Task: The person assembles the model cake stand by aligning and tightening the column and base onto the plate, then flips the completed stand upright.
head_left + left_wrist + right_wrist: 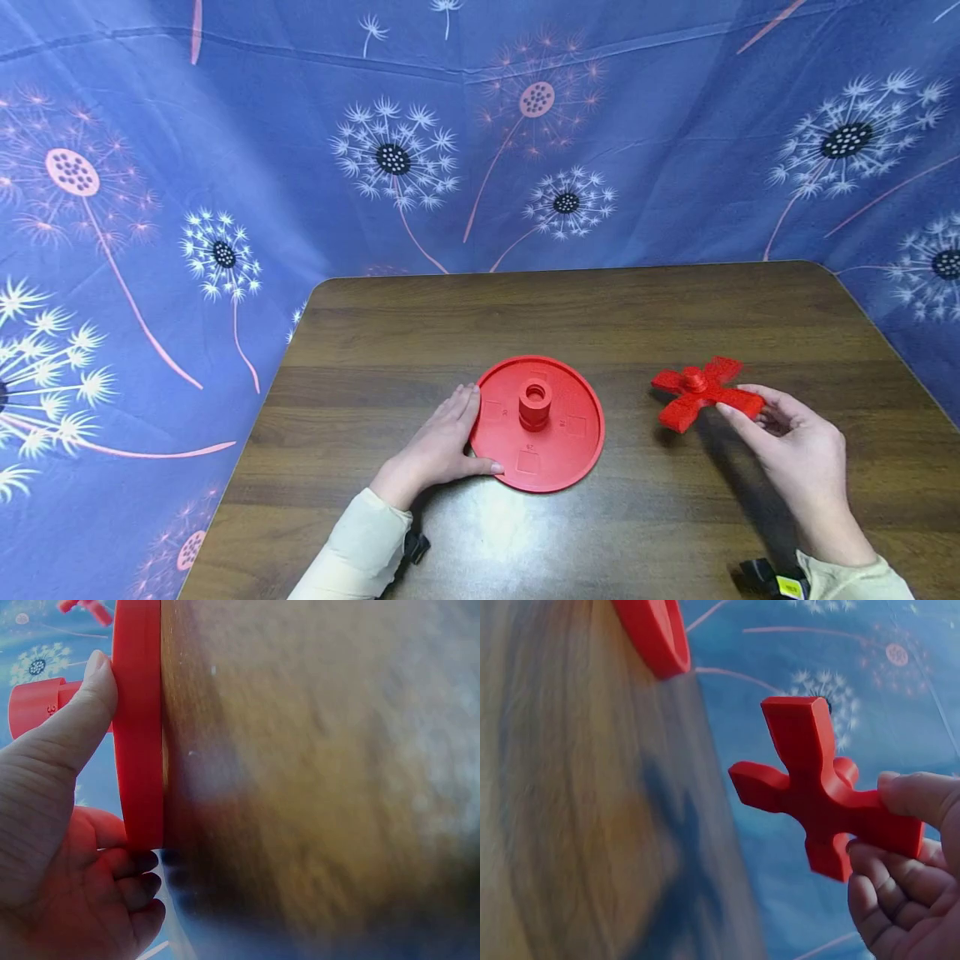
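A round red plastic base (551,454) lies flat on the wooden table, with a raised rim and a hollow upright post (535,402) at its centre. My left hand (438,437) holds its left side, thumb (96,675) over the near rim and fingers along the outer edge. To the right, my right hand (802,446) pinches one arm of a red four-armed cross piece (701,394) between thumb and fingers. The cross (810,787) is raised above the table, a round knob standing up at its middle. Its shadow falls on the wood below.
The dark wooden table (420,325) has rounded far corners. Behind and to the left hangs a blue cloth (465,108) with dandelion prints. A black wrist strap piece (416,546) sits by the left cuff, another (765,577) by the right.
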Demonstrator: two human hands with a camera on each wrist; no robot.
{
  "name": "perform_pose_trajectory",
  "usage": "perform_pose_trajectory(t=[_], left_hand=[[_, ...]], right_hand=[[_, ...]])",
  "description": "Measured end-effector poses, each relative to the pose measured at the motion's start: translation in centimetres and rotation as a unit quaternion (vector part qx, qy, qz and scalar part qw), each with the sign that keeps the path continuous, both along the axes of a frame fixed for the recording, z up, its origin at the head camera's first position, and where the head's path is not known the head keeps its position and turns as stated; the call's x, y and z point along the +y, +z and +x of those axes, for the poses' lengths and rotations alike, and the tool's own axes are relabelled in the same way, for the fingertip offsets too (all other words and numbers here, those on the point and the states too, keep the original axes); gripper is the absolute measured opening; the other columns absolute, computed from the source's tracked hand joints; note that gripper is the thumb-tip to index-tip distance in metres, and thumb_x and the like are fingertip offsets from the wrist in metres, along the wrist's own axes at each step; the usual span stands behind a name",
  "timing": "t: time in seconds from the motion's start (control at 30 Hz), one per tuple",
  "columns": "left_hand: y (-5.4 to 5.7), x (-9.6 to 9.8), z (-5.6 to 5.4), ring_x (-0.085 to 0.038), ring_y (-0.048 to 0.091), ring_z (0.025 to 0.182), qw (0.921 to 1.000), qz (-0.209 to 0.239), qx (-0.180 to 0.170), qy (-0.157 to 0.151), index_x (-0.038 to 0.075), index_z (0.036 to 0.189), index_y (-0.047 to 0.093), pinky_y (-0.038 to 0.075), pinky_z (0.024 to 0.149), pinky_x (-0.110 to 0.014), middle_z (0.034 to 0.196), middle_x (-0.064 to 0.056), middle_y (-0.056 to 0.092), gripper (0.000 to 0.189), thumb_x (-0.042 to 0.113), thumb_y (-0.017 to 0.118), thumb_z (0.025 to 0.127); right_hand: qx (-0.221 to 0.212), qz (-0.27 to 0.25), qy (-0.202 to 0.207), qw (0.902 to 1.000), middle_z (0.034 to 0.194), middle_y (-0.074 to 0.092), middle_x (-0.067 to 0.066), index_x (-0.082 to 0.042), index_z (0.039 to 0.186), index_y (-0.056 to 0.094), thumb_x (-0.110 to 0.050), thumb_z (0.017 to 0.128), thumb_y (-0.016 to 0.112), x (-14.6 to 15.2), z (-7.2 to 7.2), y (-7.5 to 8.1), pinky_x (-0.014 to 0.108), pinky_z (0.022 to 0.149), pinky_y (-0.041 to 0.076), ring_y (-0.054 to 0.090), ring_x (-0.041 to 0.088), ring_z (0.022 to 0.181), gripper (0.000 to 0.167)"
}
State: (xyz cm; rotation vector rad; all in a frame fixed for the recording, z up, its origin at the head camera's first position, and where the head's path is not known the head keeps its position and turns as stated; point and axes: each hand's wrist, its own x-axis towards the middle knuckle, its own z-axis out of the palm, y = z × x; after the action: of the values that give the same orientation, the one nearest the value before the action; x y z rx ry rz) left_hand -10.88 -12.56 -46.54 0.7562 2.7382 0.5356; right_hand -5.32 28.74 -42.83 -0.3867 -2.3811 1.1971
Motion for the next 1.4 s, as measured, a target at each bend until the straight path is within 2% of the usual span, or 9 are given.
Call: perform_pose_trajectory(t=[0.23, 0.47, 0.7, 0.8, 0.93, 1.03, 1.13, 1.23, 1.4], left_hand=[[0.0, 0.0, -0.1, -0.033, 0.014, 0.147, 1.0000, 0.000, -0.002, 0.002, -0.004, 0.153, 0.019, 0.018, 0.119, -0.042, 0.159, -0.020, 0.019, 0.116, 0.062, 0.074, 0.076], [-0.1, 0.0, -0.1, -0.032, 0.013, 0.148, 1.0000, -0.007, -0.006, 0.003, -0.003, 0.153, 0.018, 0.017, 0.119, -0.041, 0.160, -0.018, 0.017, 0.115, 0.063, 0.073, 0.076], [0.1, 0.1, -0.2, -0.032, 0.013, 0.148, 0.9998, -0.017, -0.006, -0.004, -0.003, 0.153, 0.019, 0.016, 0.120, -0.040, 0.160, -0.018, 0.016, 0.115, 0.063, 0.072, 0.076], [0.1, 0.0, -0.2, -0.031, 0.012, 0.148, 0.9998, -0.018, -0.007, 0.001, -0.002, 0.154, 0.018, 0.016, 0.120, -0.040, 0.161, -0.018, 0.016, 0.116, 0.063, 0.073, 0.076], [0.0, -0.1, -0.2, -0.031, 0.012, 0.148, 0.9998, -0.014, -0.009, 0.006, -0.002, 0.154, 0.018, 0.016, 0.120, -0.040, 0.161, -0.018, 0.016, 0.116, 0.063, 0.073, 0.076], [0.1, -0.1, -0.2, -0.031, 0.012, 0.148, 0.9998, -0.012, -0.011, 0.007, -0.002, 0.154, 0.018, 0.016, 0.120, -0.040, 0.160, -0.018, 0.016, 0.116, 0.063, 0.073, 0.076], [0.1, -0.1, -0.2, -0.031, 0.012, 0.148, 0.9998, -0.014, -0.012, 0.008, -0.002, 0.154, 0.017, 0.016, 0.120, -0.039, 0.160, -0.018, 0.016, 0.116, 0.063, 0.073, 0.075], [0.1, -0.1, -0.2, -0.031, 0.012, 0.148, 0.9998, -0.015, -0.012, 0.008, -0.002, 0.154, 0.017, 0.016, 0.120, -0.039, 0.160, -0.018, 0.016, 0.116, 0.063, 0.073, 0.075], [0.0, -0.1, -0.3, -0.031, 0.012, 0.148, 0.9998, -0.012, -0.016, 0.008, -0.002, 0.154, 0.017, 0.016, 0.120, -0.040, 0.161, -0.017, 0.015, 0.116, 0.062, 0.074, 0.075]], right_hand=[[0.040, -0.046, 0.061, 0.9963, 0.079, 0.069, -0.021, -0.001, 0.107, 0.071, -0.002, 0.075, 0.083, -2.4, -1.1, 0.7, 0.006, 0.064, 0.050, 0.065, -0.009, 0.073, 0.035], [0.050, -0.064, 0.104, 0.9913, 0.085, 0.070, -0.024, 0.001, 0.111, 0.069, 0.001, 0.076, 0.082, -5.3, -2.0, 1.6, 0.007, 0.069, 0.050, 0.066, -0.007, 0.081, 0.037], [0.077, -0.049, 0.157, 0.9834, 0.090, 0.070, -0.022, -0.002, 0.113, 0.070, 0.002, 0.074, 0.082, -8.3, -2.9, 2.2, 0.007, 0.074, 0.050, 0.065, -0.007, 0.087, 0.041], [0.099, -0.026, 0.188, 0.9767, 0.092, 0.074, -0.008, -0.003, 0.113, 0.071, 0.004, 0.071, 0.084, -9.8, -3.5, 2.3, 0.008, 0.074, 0.049, 0.064, -0.009, 0.088, 0.045], [0.143, 0.021, 0.230, 0.9624, 0.093, 0.074, 0.010, -0.004, 0.113, 0.072, 0.006, 0.066, 0.086, -11.4, -4.3, 2.5, 0.008, 0.072, 0.048, 0.062, -0.011, 0.089, 0.050], [0.178, 0.061, 0.256, 0.9483, 0.092, 0.074, 0.008, -0.004, 0.113, 0.072, 0.004, 0.063, 0.087, -12.3, -4.9, 2.5, 0.007, 0.072, 0.047, 0.063, -0.009, 0.089, 0.053], [0.202, 0.096, 0.280, 0.9335, 0.093, 0.074, 0.006, -0.005, 0.116, 0.071, -0.001, 0.063, 0.088, -13.0, -5.4, 2.6, 0.007, 0.077, 0.047, 0.066, 0.001, 0.088, 0.055], [0.217, 0.125, 0.302, 0.9199, 0.096, 0.074, 0.005, -0.005, 0.119, 0.070, -0.019, 0.071, 0.087, -13.5, -5.7, 2.8, 0.011, 0.080, 0.048, 0.068, 0.013, 0.087, 0.052], [0.238, 0.170, 0.332, 0.8970, 0.096, 0.073, 0.005, -0.005, 0.121, 0.069, -0.044, 0.084, 0.073, -14.1, -6.0, 3.1, 0.023, 0.067, 0.049, 0.064, 0.017, 0.080, 0.054]])
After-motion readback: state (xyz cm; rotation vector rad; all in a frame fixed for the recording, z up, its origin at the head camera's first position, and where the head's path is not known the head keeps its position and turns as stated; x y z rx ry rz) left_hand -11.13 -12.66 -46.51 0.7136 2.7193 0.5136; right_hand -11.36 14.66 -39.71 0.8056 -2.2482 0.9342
